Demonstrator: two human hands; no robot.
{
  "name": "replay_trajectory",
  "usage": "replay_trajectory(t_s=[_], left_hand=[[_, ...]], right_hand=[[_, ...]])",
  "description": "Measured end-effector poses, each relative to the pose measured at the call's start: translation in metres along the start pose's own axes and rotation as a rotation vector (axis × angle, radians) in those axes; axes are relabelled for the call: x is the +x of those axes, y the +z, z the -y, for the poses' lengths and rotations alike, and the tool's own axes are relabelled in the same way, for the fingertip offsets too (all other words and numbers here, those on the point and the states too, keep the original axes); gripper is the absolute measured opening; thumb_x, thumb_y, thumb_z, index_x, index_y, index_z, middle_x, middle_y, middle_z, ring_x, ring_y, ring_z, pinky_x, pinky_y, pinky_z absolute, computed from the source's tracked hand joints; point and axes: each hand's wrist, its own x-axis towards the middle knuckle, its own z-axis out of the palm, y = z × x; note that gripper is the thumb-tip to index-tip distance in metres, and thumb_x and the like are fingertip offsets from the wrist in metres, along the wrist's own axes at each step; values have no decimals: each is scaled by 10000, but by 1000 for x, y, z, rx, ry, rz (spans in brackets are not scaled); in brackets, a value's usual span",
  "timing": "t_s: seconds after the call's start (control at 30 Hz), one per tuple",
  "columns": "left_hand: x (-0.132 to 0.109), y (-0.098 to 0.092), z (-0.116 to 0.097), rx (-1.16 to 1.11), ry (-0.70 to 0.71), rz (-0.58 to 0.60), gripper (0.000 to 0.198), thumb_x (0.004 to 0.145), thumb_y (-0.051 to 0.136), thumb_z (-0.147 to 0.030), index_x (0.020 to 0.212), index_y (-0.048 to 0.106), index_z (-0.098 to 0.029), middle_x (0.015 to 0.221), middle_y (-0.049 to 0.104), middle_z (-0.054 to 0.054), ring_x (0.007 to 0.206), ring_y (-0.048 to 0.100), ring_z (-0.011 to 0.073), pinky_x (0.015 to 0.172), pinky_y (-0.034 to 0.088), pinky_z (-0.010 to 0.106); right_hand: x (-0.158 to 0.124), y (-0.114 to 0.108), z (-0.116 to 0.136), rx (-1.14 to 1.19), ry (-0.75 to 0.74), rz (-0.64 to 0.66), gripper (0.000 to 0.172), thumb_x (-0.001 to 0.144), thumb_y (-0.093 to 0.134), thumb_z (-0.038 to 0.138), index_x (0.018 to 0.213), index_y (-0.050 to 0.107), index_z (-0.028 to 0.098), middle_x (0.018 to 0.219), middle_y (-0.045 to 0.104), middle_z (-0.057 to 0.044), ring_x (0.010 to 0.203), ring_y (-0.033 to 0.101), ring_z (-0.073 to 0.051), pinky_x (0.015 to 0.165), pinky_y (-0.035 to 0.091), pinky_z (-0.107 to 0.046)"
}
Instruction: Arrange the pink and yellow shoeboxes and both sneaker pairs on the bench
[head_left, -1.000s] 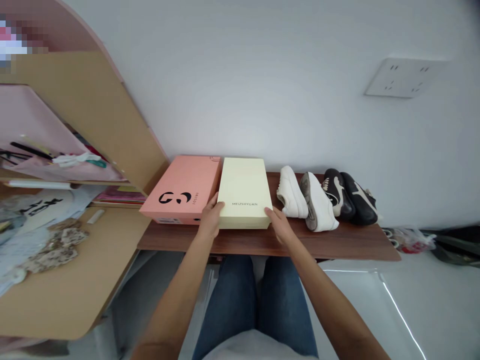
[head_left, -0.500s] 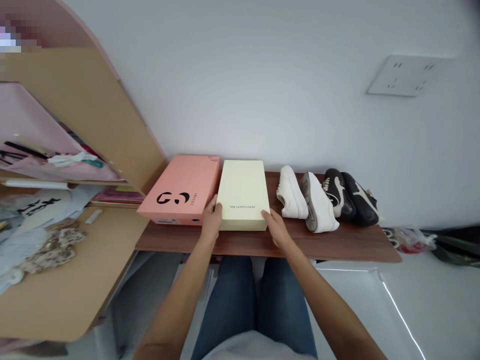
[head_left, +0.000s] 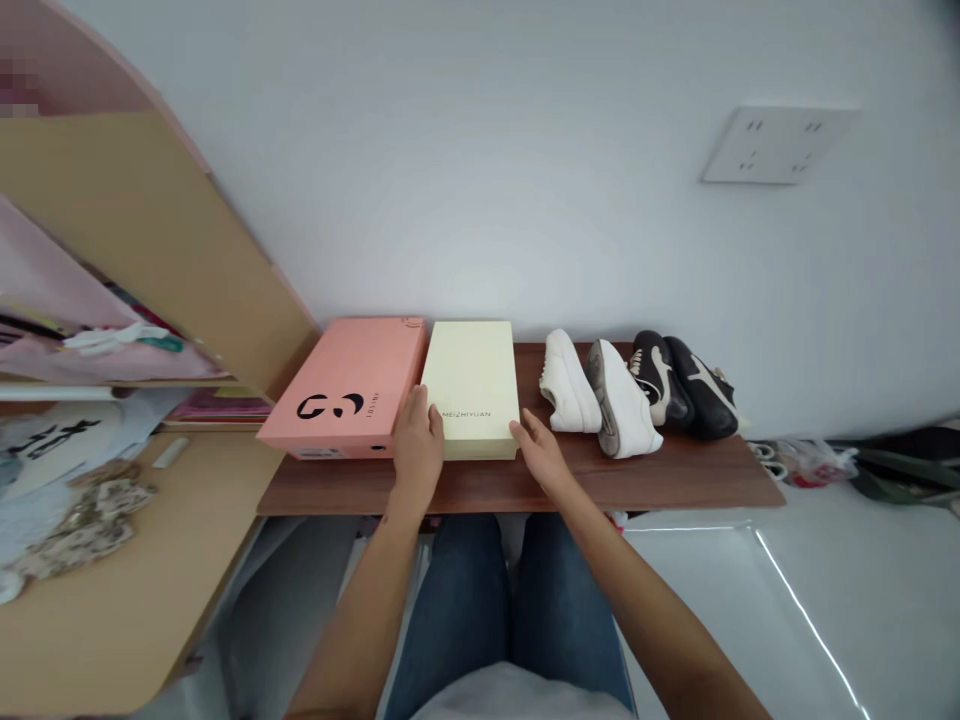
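A cream shoebox (head_left: 470,375) printed MEIZHIYUAN lies flat on a dark wooden shelf board (head_left: 330,490), lid on. My left hand (head_left: 418,440) is at its near left corner, fingers stretched out and thumb apart, in the narrow space beside the pink shoebox (head_left: 352,370). At the near right corner is my right hand (head_left: 541,450), its thumb against or very close to the box edge and its fingers extended. Both hands look open. White sneakers (head_left: 571,385) stand to the right, one tipped so that its grey sole (head_left: 606,395) shows.
Black shoes with cream trim (head_left: 701,390) sit farther right on the board. On the left is a wooden desk (head_left: 180,540) with a patterned cloth item (head_left: 97,520) and papers. A socket plate (head_left: 780,145) is on the wall. Bagged items (head_left: 814,462) lie beyond the board's right end.
My hands have loosened from the cream shoebox; the left fingers have straightened and moved forward along its side. The whole view has shifted slightly, with things appearing farther left.
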Motion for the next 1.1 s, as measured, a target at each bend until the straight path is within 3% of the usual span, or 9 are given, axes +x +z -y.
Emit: replay_trajectory(t_s=[0.17,0.3,0.43,0.6,0.73,0.87,1.0,1.1], left_hand=[[-12,11,-50,-117,178,11,452,1024,428,-305,1444,535,-176,1467,586,132,1376,539,245,1183,419,434],[-27,31,-94,-210,248,127,444,1027,414,-278,1446,524,-181,1429,614,128,1340,569,230,1160,445,424],[-40,55,-121,-298,245,274,459,1005,435,-253,1446,524,-161,1427,610,150,1336,570,250,1155,446,443],[-50,87,-130,-369,101,422,498,953,491,-226,1443,526,-146,1438,592,160,1351,552,267,1161,432,451],[-54,110,-127,-358,-27,507,600,911,552,-220,1488,464,-81,1517,502,209,1432,465,296,1205,366,446],[-57,130,-121,-361,-138,532,701,881,622,-236,1526,401,-74,1565,439,229,1473,408,312,1220,329,435],[-57,148,-117,-389,-185,528,678,866,673,-259,1486,445,-105,1529,491,223,1434,459,318,1186,356,450],[-52,157,-117,-401,-204,503,669,865,700,-283,1463,459,-105,1493,529,220,1395,502,311,1147,390,431]], right_hand=[[-6,-37,21,37,-60,-47,826,813,648,709,1462,543,210,1563,485,-111,1463,440,-276,1230,335,-448],[-11,-75,41,15,-133,-108,765,819,663,690,1420,586,223,1495,566,-104,1426,484,-285,1195,390,-467],[-13,-116,44,-30,-146,-175,693,823,673,660,1372,623,239,1413,635,-110,1354,558,-299,1139,450,-493],[-13,-165,32,-88,-126,-276,657,806,686,629,1304,657,201,1334,678,-145,1232,642,-303,1080,492,-522],[-12,-192,20,-102,-93,-342,667,786,697,605,1280,662,158,1323,679,-172,1206,654,-301,1085,486,-513],[-11,-206,6,-154,-70,-358,678,788,694,576,1307,643,144,1349,661,-176,1244,633,-301,1088,487,-484],[-13,-212,-11,-304,-40,-409,764,743,745,550,1367,596,135,1428,599,-183,1319,569,-324,1131,435,-495],[-14,-214,-20,-391,18,-336,833,653,824,534,1354,595,146,1355,647,-165,1243,610,-324,1083,470,-476]])
